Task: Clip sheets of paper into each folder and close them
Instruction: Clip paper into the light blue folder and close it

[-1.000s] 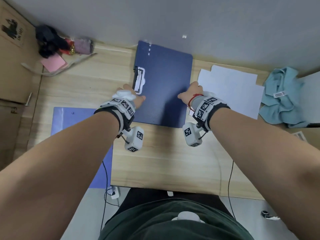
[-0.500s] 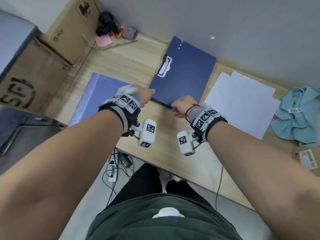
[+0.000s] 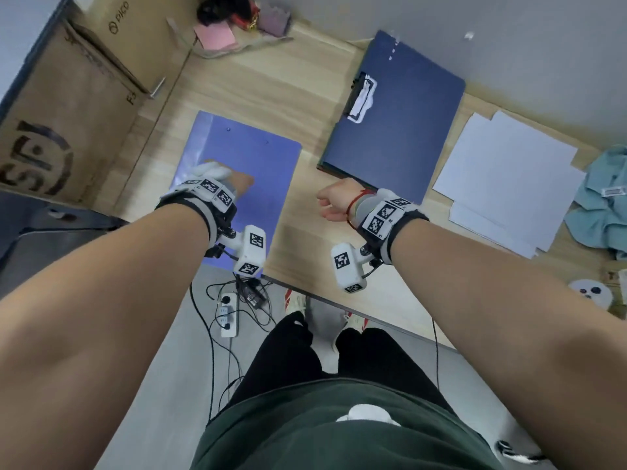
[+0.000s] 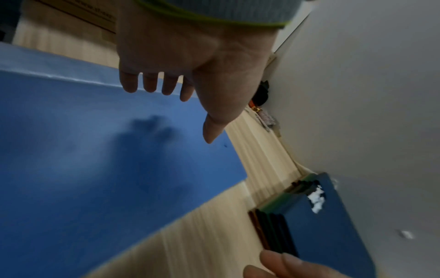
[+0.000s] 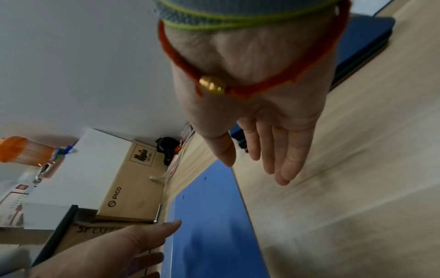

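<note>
A light blue folder [image 3: 244, 157] lies closed on the left of the wooden table [image 3: 305, 252], its near end overhanging the front edge. My left hand [image 3: 230, 179] hovers over it with straight fingers and holds nothing; the left wrist view shows the left hand [image 4: 190, 84] casting its shadow on the light blue folder [image 4: 95, 159]. A dark navy folder [image 3: 400, 123], closed, lies on a stack at the back, with white paper in its clip [image 3: 361, 96]. My right hand [image 3: 336, 201] is open over bare table between the two folders. Loose white sheets [image 3: 509, 174] lie to the right.
Cardboard boxes [image 3: 68, 113] stand against the table's left side. A teal cloth [image 3: 600, 205] lies at the far right, and a pink note [image 3: 215, 37] and dark clutter at the back. A power strip [image 3: 227, 310] with cables sits on the floor below the front edge.
Both hands have let go of the navy folder. The left hand moved left over the light blue folder; the right drew back towards the table's middle. The head view has swung left.
</note>
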Tool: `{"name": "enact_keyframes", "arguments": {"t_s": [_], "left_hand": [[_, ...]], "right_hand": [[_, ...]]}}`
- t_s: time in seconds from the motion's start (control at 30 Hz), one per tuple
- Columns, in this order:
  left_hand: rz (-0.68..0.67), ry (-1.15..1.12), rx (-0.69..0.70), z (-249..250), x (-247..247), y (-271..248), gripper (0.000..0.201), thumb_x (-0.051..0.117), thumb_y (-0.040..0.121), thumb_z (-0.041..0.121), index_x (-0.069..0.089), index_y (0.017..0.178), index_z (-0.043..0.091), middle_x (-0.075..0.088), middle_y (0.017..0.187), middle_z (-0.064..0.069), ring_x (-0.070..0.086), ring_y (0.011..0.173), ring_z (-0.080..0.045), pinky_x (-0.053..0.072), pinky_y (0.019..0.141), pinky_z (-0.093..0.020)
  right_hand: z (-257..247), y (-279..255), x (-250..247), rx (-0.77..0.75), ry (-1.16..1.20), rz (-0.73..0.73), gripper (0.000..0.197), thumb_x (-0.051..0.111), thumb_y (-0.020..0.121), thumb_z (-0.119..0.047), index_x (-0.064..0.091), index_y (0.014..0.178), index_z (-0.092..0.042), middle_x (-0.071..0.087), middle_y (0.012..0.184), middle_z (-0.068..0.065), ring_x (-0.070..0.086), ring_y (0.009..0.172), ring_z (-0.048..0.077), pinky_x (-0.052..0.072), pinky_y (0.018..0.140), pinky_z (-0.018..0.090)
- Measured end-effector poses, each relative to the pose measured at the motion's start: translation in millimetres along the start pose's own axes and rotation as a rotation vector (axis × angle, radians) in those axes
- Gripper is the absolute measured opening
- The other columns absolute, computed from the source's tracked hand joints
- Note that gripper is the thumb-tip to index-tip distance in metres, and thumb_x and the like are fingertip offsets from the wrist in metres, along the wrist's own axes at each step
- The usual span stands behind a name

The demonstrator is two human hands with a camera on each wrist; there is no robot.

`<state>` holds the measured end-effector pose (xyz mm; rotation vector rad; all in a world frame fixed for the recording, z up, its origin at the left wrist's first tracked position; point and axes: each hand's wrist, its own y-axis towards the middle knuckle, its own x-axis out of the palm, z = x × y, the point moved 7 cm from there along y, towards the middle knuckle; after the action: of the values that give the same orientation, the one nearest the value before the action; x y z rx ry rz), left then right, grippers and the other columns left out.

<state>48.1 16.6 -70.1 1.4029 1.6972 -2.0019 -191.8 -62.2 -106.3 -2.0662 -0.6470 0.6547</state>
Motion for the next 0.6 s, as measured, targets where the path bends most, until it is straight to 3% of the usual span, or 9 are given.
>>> {"name": "enact_keyframes", "arguments": {"t_s": [0.1, 0.17, 0.23, 0.3, 0.33, 0.4, 0.5, 0.6], "left_hand": [[0.005, 0.011, -0.030, -30, -1, 28, 0.084, 0.060, 0.081, 0.067, 0.045, 0.137, 0.007, 0.053, 0.132, -0.012, 0.059, 0.114, -0.031, 0.047, 0.089, -0.040], [0.001, -0.008, -0.034, -38, 2, 36, 0.088, 0.062, 0.078, 0.070, 0.042, 0.142, 0.011, 0.048, 0.140, -0.009, 0.055, 0.122, -0.029, 0.043, 0.089, -0.038], [0.016, -0.072, -0.056, -48, 0, 42, 0.089, 0.069, 0.076, 0.066, 0.041, 0.140, 0.010, 0.053, 0.135, -0.009, 0.057, 0.118, -0.029, 0.042, 0.082, -0.037], [0.011, -0.119, -0.083, -61, 0, 53, 0.096, 0.074, 0.071, 0.065, 0.038, 0.139, 0.007, 0.055, 0.133, -0.010, 0.059, 0.115, -0.030, 0.040, 0.077, -0.036], [0.004, -0.131, -0.099, -66, 0, 55, 0.099, 0.075, 0.069, 0.066, 0.037, 0.138, 0.006, 0.054, 0.133, -0.010, 0.058, 0.115, -0.031, 0.040, 0.076, -0.037], [0.011, -0.115, -0.085, -68, 0, 58, 0.101, 0.074, 0.066, 0.069, 0.037, 0.136, 0.006, 0.051, 0.133, -0.013, 0.056, 0.118, -0.033, 0.045, 0.083, -0.039], [-0.015, -0.067, -0.102, -74, 2, 69, 0.115, 0.065, 0.050, 0.087, 0.045, 0.129, 0.006, 0.052, 0.126, -0.014, 0.057, 0.114, -0.035, 0.049, 0.097, -0.045], [-0.016, -0.066, -0.086, -76, 2, 74, 0.101, 0.055, 0.045, 0.096, 0.060, 0.093, 0.008, 0.066, 0.104, -0.012, 0.064, 0.099, -0.033, 0.053, 0.089, -0.042]], "right_hand": [[-5, 18, 39, 0.005, -0.054, 0.010, 0.007, 0.064, 0.085, -0.015, 0.062, 0.078, -0.012, 0.063, 0.085, 0.010, 0.066, 0.081, 0.026, 0.055, 0.082, 0.037], [-6, 28, 50, -0.003, -0.079, 0.002, 0.016, 0.064, 0.083, -0.012, 0.060, 0.069, -0.018, 0.062, 0.082, 0.011, 0.063, 0.078, 0.025, 0.055, 0.079, 0.039], [-9, 33, 64, 0.002, -0.070, -0.018, 0.014, 0.066, 0.083, -0.017, 0.057, 0.072, -0.020, 0.062, 0.084, 0.008, 0.061, 0.077, 0.024, 0.055, 0.082, 0.040], [-16, 36, 80, 0.005, -0.095, -0.032, 0.018, 0.067, 0.081, -0.022, 0.053, 0.070, -0.019, 0.057, 0.073, 0.007, 0.055, 0.068, 0.024, 0.052, 0.067, 0.038], [-19, 37, 85, 0.003, -0.106, -0.027, 0.021, 0.067, 0.078, -0.022, 0.050, 0.067, -0.017, 0.051, 0.064, 0.007, 0.049, 0.060, 0.024, 0.044, 0.056, 0.035], [-21, 40, 88, -0.006, -0.107, -0.017, 0.023, 0.065, 0.075, -0.020, 0.046, 0.063, -0.015, 0.042, 0.055, 0.006, 0.040, 0.053, 0.022, 0.032, 0.050, 0.031], [-23, 43, 88, -0.008, -0.095, 0.021, 0.018, 0.068, 0.068, -0.024, 0.060, 0.077, -0.010, 0.053, 0.067, 0.010, 0.049, 0.062, 0.026, 0.040, 0.061, 0.035], [-19, 47, 81, -0.011, -0.093, 0.037, 0.028, 0.069, 0.075, -0.023, 0.070, 0.096, -0.004, 0.072, 0.095, 0.016, 0.069, 0.085, 0.038, 0.058, 0.081, 0.042]]}}
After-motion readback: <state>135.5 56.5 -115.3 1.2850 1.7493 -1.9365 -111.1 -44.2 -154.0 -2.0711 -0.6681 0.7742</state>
